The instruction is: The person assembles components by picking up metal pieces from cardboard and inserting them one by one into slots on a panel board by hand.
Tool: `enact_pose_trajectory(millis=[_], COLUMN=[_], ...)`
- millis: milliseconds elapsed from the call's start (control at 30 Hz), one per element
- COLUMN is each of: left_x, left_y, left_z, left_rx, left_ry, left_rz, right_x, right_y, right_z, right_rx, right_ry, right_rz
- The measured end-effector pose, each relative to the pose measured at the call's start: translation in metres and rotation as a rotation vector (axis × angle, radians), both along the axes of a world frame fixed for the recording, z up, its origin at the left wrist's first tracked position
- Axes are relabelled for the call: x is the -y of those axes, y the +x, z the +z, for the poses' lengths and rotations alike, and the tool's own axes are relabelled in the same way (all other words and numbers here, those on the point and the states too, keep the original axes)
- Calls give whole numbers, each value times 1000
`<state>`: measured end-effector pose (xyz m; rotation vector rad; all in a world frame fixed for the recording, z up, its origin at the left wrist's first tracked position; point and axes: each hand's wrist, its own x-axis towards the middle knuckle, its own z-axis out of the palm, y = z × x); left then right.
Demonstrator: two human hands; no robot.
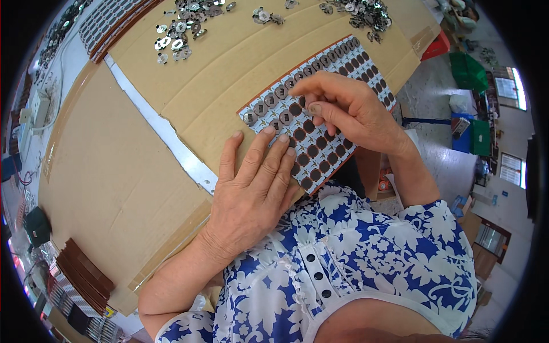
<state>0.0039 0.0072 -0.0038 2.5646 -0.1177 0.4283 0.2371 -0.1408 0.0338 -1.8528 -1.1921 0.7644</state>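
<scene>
A flat board point(337, 150) with a reddish-brown edge and rows of round dark spots lies tilted on the cardboard before me. Along its far edge and partly in the second row sit grey metal discs point(260, 108) with small dark rectangles. My left hand point(251, 188) lies spread across the board's near-left part, fingertips on it beside the second-row discs. Above the board's middle is my right hand point(349, 111), its index fingertip at a disc in the far row. The thumb stands apart from the index finger, with no piece visible between them; the other fingers curl under.
Loose metal pieces lie in a pile point(186, 26) at the far left and another pile point(363, 14) at the far right. A stack of similar boards point(111, 26) stands at the upper left. Brown strips point(83, 274) are at the lower left; green crates point(468, 71) are at the right.
</scene>
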Motion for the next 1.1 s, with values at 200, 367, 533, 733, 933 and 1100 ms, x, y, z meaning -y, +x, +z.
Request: enact_pose_trajectory(millis=[200,367,533,733,933,1100], left_x=[1,2,2,2,2,5], left_y=[-2,-3,-2,-2,-1,1], left_z=[-2,-2,-1,0,-1,-1], left_rx=[-5,-2,9,10,6,-11], left_ry=[0,11,25,24,24,37], left_rz=[-5,-3,-11,-20,-11,-2], right_x=[-13,-23,-25,-26,-17,-7], right_y=[0,-1,2,4,-14,-18], right_z=[1,3,3,-1,-8,-25], right_rx=[210,289,398,462,478,450], right_ry=[19,12,51,153,191,205], right_rz=[94,189,261,289,-31,-120])
